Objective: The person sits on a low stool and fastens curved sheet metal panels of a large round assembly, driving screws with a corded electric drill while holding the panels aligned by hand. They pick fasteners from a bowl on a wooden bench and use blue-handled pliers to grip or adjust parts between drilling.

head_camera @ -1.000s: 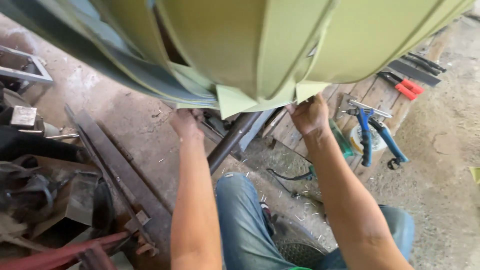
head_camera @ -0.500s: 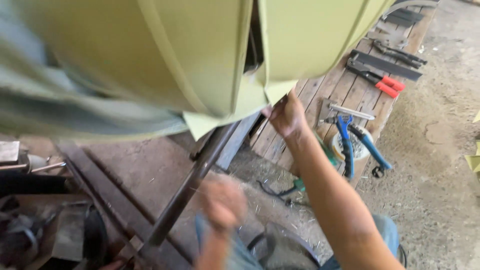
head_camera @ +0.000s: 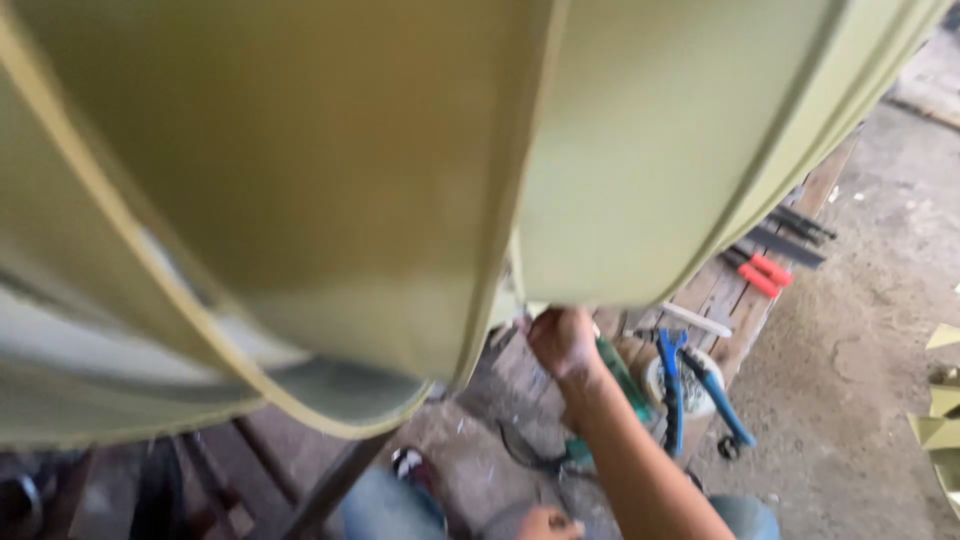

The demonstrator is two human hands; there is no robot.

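Note:
A large yellow-green sheet-metal body with raised seams fills the upper view and hangs over me. My right hand is closed at its lower edge, where two panels meet. Only part of my left hand shows at the bottom edge of the view, low near my jeans-clad knee. Its fingers look curled, and whether it holds anything is hidden.
Blue-handled pliers lie over a white round tub on wooden planks, with red-handled cutters and dark flat tools farther back. A green tool lies behind my forearm. A steel bar slants below the panel.
My head has moved closer under the panel, which now covers most of the view. My left hand has dropped from the panel's edge to my knee. My right hand stays at the edge.

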